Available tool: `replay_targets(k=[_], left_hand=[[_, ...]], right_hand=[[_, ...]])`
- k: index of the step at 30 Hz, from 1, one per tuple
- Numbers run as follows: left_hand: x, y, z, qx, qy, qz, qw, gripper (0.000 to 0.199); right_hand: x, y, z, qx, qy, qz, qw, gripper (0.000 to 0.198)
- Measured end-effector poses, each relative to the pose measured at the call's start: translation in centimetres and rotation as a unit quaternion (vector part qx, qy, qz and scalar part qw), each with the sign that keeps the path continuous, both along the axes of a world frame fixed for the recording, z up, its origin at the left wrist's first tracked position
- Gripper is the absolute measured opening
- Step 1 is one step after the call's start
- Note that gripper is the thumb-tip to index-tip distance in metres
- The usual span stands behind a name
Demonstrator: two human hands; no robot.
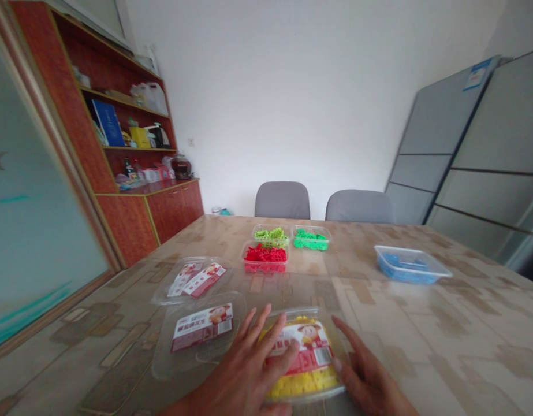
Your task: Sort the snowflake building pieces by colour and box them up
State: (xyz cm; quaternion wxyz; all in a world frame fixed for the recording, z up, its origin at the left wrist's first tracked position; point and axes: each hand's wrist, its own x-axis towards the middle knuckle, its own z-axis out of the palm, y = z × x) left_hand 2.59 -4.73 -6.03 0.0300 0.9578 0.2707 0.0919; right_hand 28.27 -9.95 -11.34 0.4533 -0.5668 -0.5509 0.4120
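Note:
Directly in front of me a clear plastic container [305,383] holds yellow pieces, under a lid with a red and white label [319,335]. My left hand [253,364] rests on the left side of this lid, fingers spread and stretched over the label. At the container's right edge lies my right hand [365,370], its thumb on the lid's rim and its index finger stretched towards the far corner. Its other fingers are mostly hidden. Left of the container is a loose clear lid [162,352] with a similar label, partly behind my left hand.
More labelled lids [162,294] lie farther left. Toward the far edge stand clear boxes of red pieces [266,255], yellow-green pieces [270,236] and green pieces [310,239]. A box of blue pieces [405,263] is at right. Two grey chairs [282,199] stand beyond the table [422,346].

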Motion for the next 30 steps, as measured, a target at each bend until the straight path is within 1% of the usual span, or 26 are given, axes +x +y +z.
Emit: replay_targets(k=[3, 5, 7, 9, 11, 13, 15, 17, 20, 22, 24, 26, 28, 30], left_hand=[[0.0, 0.3, 0.0, -0.005, -0.008, -0.005, 1.0, 0.079], [-0.2, 0.7, -0.3, -0.012, -0.023, -0.018, 0.999, 0.075], [-0.6, 1.1, -0.6, -0.023, -0.052, -0.022, 0.998, 0.072], [-1.2, 1.1, -0.8, -0.029, -0.092, -0.006, 0.995, 0.071], [-1.9, 0.8, -0.6, -0.033, -0.115, 0.022, 0.993, 0.072], [-2.5, 0.3, -0.3, -0.04, -0.11, 0.041, 0.992, 0.078], [-2.9, -0.1, -0.3, -0.048, -0.094, 0.047, 0.993, 0.087], [-3.1, -0.1, -1.1, -0.038, -0.097, 0.047, 0.993, 0.094], [-2.8, 0.3, -3.5, 0.004, -0.113, 0.051, 0.992, 0.097], [-2.5, 0.6, -4.8, 0.022, -0.11, 0.064, 0.992, 0.097], [-2.3, 0.6, -5.4, 0.02, -0.105, 0.085, 0.991, 0.095], [-2.1, 0.5, -5.3, 0.005, -0.112, 0.095, 0.989, 0.092], [-2.1, 0.4, -5.1, -0.018, -0.126, 0.087, 0.988, 0.091], [-2.0, 0.7, -5.3, -0.042, -0.138, 0.074, 0.987, 0.09]], right_hand=[[-0.1, 0.1, -0.2, 0.006, -0.006, 0.012, 1.0, 0.09], [-0.2, 0.1, 0.1, 0.01, -0.023, 0.015, 1.0, 0.09], [0.1, 0.0, 1.0, 0.015, -0.063, 0.012, 0.998, 0.084], [0.6, -0.1, 2.5, 0.024, -0.127, 0.01, 0.992, 0.073], [1.2, -0.3, 4.5, 0.049, -0.208, 0.011, 0.977, 0.06], [1.6, -0.5, 6.5, 0.104, -0.284, 0.026, 0.953, 0.052], [1.4, -0.5, 8.2, 0.17, -0.332, 0.062, 0.926, 0.053], [0.7, -0.3, 9.0, 0.216, -0.361, 0.119, 0.899, 0.064], [-1.0, 0.9, 8.6, 0.238, -0.407, 0.204, 0.858, 0.08], [-2.1, 2.1, 7.6, 0.223, -0.45, 0.238, 0.831, 0.082], [-2.9, 3.2, 6.7, 0.199, -0.489, 0.248, 0.812, 0.078], [-3.2, 3.8, 6.3, 0.186, -0.505, 0.247, 0.806, 0.078], [-3.2, 3.9, 6.4, 0.181, -0.504, 0.243, 0.809, 0.089], [-2.8, 4.0, 7.0, 0.175, -0.495, 0.243, 0.815, 0.101]])
